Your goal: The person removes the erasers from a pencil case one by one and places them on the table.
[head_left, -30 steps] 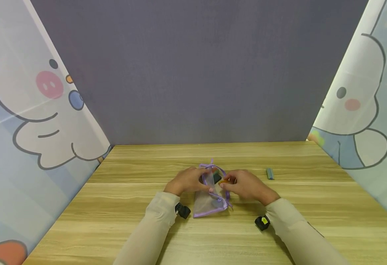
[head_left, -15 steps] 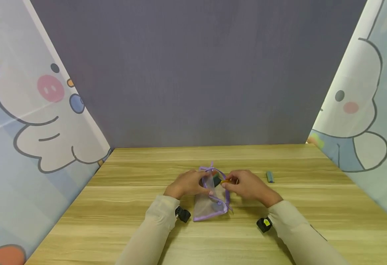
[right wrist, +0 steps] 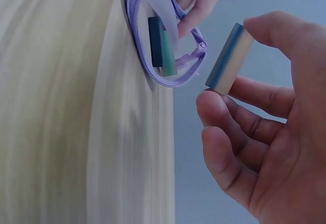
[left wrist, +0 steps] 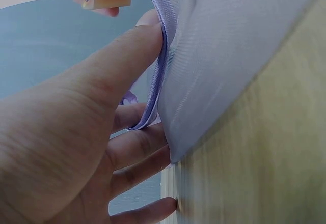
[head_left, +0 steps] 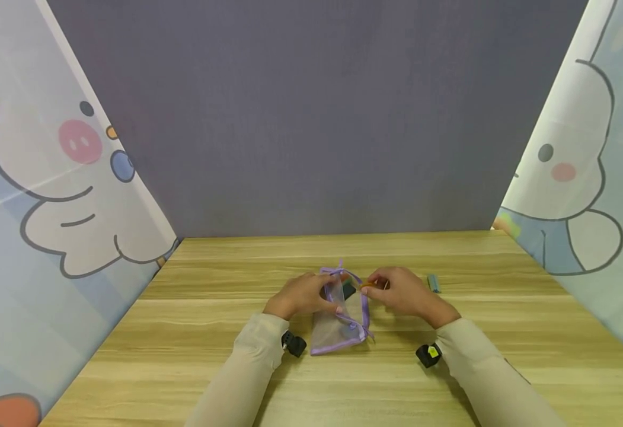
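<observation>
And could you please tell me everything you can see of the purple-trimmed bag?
The bag looks like sheer, pale mesh edged in purple, with ribbon ends. It lies on the table, its mouth open toward the person's right. The left grip holds it near the mouth, where a dark block and a green block show inside.

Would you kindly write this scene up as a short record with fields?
Left hand: holds the sheer purple-trimmed pouch at its rim
Right hand: pinches a two-tone block, blue along one side
Two-tone block's place: outside the pouch, near its mouth
Pouch mouth: open, towards the right hand
Visible inside pouch: a dark block and a green block; anything further is unclear
Loose on wooden table: a grey-green block, right of the right hand
</observation>
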Tool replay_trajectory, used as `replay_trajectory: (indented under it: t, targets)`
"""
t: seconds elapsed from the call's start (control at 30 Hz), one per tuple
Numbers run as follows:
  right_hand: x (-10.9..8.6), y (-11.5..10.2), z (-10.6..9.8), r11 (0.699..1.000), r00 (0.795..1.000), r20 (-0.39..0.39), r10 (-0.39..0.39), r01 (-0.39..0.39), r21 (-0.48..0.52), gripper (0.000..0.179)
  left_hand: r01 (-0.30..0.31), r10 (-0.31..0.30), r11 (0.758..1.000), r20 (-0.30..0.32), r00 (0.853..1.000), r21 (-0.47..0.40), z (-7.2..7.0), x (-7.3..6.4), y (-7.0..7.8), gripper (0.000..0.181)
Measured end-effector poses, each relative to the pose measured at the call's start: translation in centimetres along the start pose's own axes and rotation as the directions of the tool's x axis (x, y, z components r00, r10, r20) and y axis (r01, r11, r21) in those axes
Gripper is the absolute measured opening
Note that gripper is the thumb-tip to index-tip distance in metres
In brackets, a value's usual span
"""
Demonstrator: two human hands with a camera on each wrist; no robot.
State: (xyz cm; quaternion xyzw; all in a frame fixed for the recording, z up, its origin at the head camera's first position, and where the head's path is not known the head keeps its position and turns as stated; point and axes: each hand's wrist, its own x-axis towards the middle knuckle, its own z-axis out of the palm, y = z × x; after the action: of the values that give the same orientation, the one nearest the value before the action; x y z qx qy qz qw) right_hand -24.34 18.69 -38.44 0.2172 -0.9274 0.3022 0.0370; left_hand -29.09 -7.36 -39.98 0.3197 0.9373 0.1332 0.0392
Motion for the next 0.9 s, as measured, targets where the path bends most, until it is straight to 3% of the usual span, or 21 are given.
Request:
replay_trajectory:
  t: [0.5,0.9]
  targets:
    - [0.0,0.4,-1.0,0.998,0.999,-0.014,0.049,-0.048,0.034,0.042,-0.001,0.001,1.000,0.004,1.000,-0.011,-0.1,0.0,0.0,0.080]
    - [0.0,0.8,-1.8,0.999,0.999,-0.026,0.045,-0.044,0.022,0.046,0.013,-0.013,1.000,0.014,1.000,-0.025,-0.2,-0.2,0.0,0.080]
